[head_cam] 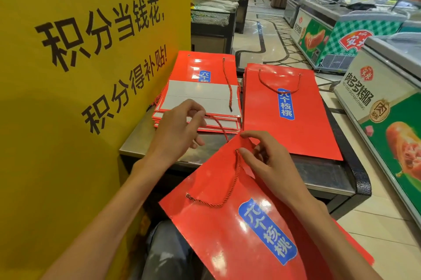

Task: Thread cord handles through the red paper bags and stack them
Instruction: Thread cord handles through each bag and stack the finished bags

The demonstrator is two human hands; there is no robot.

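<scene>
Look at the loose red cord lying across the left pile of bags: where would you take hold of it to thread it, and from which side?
Probably pinch the loose red cord just behind its dark stiff tip, which lies free on the white panel of the left pile. Come from above on the near side: that end points toward the person, while the far end seems already in the bag's hole.

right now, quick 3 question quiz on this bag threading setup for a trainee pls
1. True or false: the left hand pinches a red cord above the held bag.
2. What does the right hand grip? A) the held bag's top edge B) the yellow sign C) a freezer lid
3. Which pile on the counter has its top bag showing a complete cord handle: the left pile or the right pile?

Key: 1 true; 2 A; 3 the right pile.
</scene>
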